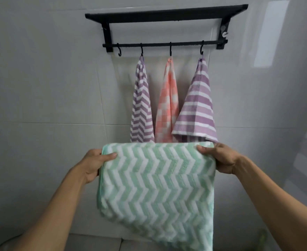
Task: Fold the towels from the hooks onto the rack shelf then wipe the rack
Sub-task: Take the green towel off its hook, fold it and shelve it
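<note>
A green and white zigzag towel [156, 187] hangs spread out in front of me. My left hand [94, 164] pinches its upper left corner and my right hand [221, 158] pinches its upper right corner. Above, a black wall rack [167, 15] has a shelf on top and a bar with hooks below. The leftmost hook [119, 51] is bare. From the other hooks hang a purple zigzag towel [141, 105], a pink checked towel [168, 105] and a purple striped towel [198, 109].
Pale grey wall tiles [49, 87] surround the rack. A white clip or knob [224, 31] sticks out at the rack's right bracket. A light ledge [98, 241] shows at the bottom edge.
</note>
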